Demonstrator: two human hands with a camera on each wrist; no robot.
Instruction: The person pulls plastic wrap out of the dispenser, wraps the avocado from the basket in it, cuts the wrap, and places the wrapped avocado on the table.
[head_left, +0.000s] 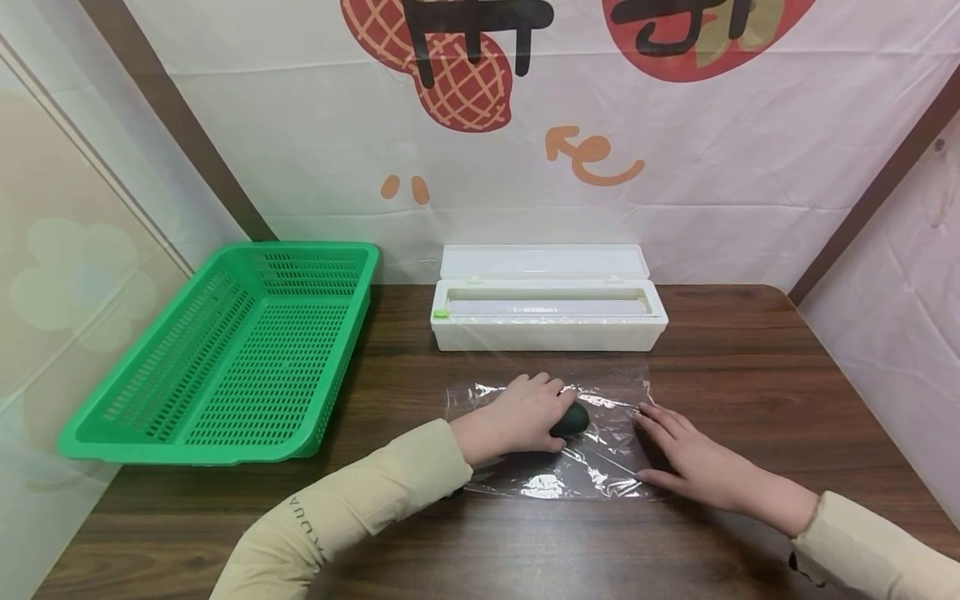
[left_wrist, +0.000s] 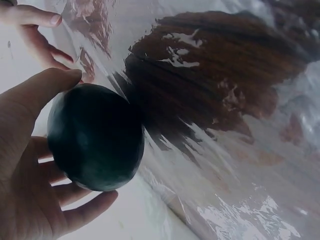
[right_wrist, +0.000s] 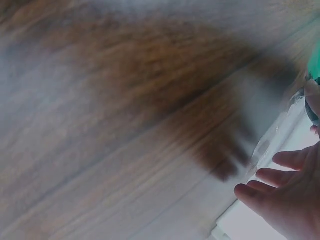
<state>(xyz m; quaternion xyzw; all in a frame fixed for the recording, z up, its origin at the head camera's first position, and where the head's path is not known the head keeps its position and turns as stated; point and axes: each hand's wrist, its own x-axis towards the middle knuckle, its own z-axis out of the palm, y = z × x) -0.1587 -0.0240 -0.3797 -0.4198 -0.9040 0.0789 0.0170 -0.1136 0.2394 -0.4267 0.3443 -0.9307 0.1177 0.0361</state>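
The dark green object (head_left: 573,419) is a little below and right of the centre of the head view, over the transparent film (head_left: 543,485). The left hand (head_left: 525,417) has hold of it, with thumb and fingers bent around its sides. Its surface looks smooth and rounded, so I think that it could roll away if this grip becomes loose too early.

The film lies around it with many shiny wrinkles. Because it is thin, it could fold and stick to itself, or tear, if it is pulled unevenly. At its right edge is the right hand (head_left: 697,462), with fingers extended and slightly apart, gripping nothing; I cannot tell whether the fingertips touch the film. A careless sweep there could crumple this edge.

Further up, at upper centre, stands the white box (head_left: 547,337) with its lid (head_left: 543,262) raised. If the film is joined to the roll, which I cannot tell, a strong pull could drag the box along the desk (head_left: 750,375). The green basket (head_left: 187,452), at the left, stands well apart, so a collision seems unlikely.
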